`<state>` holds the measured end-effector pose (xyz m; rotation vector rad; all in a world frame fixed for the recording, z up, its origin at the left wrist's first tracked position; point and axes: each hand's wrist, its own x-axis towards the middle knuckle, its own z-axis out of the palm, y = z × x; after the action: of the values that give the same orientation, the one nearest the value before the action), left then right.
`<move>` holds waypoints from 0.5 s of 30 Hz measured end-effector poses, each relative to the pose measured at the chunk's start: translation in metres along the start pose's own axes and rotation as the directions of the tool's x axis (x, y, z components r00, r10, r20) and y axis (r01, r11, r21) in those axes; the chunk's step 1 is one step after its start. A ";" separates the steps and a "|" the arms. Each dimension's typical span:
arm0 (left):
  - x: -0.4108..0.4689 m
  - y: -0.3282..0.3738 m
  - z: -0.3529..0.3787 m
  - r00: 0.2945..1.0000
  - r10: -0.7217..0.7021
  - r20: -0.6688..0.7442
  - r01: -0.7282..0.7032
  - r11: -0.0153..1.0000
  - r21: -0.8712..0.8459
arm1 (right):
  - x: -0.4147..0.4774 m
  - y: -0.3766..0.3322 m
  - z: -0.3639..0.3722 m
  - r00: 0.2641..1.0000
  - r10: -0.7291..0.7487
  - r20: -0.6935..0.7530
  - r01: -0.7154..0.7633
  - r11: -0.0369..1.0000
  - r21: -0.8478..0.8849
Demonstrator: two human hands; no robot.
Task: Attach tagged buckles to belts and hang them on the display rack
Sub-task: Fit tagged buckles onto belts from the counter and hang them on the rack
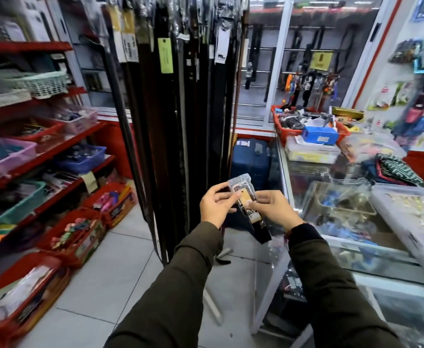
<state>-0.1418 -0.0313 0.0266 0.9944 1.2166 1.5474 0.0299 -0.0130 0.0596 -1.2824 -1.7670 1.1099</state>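
Hands first: the left hand (216, 204) and the right hand (271, 207) meet in front of the chest, each pinching a side of a clear packet (246, 197) that holds a buckle with a tan tag; thumbs lie on the face, fingers curl behind. A dark belt (261, 229) runs from under the packet toward 5 o'clock and hangs free below the right wrist. I judge the packet light and slippery, its film crinkly and easy to tear at the top seam, the buckle inside small, hard and apt to drop out once the film opens; grip by the side edges, then by the buckle's frame. The belt looks limp and heavier at the loose end, so take it near the buckle end to keep it from swinging. At 12 o'clock, just beyond the hands, stands the rack (180, 109) crowded with hanging belts, little free room between them. At 3 o'clock a glass counter (293, 187) has a hard edge close to the right forearm. At 9 o'clock red shelves (55, 151) with baskets stand well apart; tiled floor between is open.
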 end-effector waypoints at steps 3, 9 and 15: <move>-0.002 0.009 -0.008 0.999 0.033 -0.011 -0.032 0.998 0.055 | 0.000 -0.003 0.009 1.000 -0.024 0.004 0.024 0.999 0.039; 0.001 0.050 -0.014 0.986 0.168 -0.019 -0.165 0.981 0.099 | -0.008 -0.013 0.017 0.996 -0.082 -0.039 0.087 0.986 0.141; 0.002 0.094 -0.018 0.963 0.249 -0.100 -0.245 0.968 0.052 | 0.010 -0.044 0.021 0.993 -0.121 -0.016 0.120 0.950 0.289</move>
<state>-0.1751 -0.0442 0.1157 1.1366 1.2361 1.7955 -0.0077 -0.0153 0.0921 -0.9838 -1.5906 1.2462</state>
